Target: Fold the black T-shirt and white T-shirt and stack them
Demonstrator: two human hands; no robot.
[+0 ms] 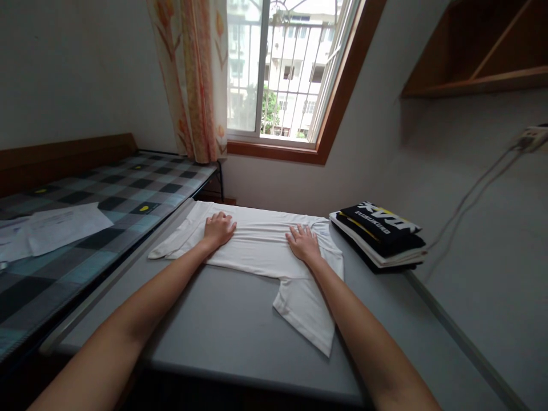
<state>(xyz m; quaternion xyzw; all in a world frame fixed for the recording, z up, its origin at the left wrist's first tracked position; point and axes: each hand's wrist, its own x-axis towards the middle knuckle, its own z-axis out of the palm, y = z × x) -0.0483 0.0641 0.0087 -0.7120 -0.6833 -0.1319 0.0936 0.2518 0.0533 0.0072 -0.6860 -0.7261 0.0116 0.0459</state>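
A white T-shirt (257, 234) lies sideways across the grey table (240, 325), folded lengthwise, with one short sleeve pointing toward me at the right. My left hand (219, 229) rests on the shirt's left half, fingers stretched out over the cloth. Flat on its right part, close to the collar end, is my right hand (303, 242), also with its fingers apart. Wrinkles run through the fabric between the two hands. Neither hand grips anything.
At the table's right stands a stack of folded clothes (379, 237), a black printed one on top. A bed with a checked mattress (128, 197) adjoins on the left, holding papers (68, 225). Behind are a curtain (199, 80) and a barred window (291, 74); cables (466, 200) hang right.
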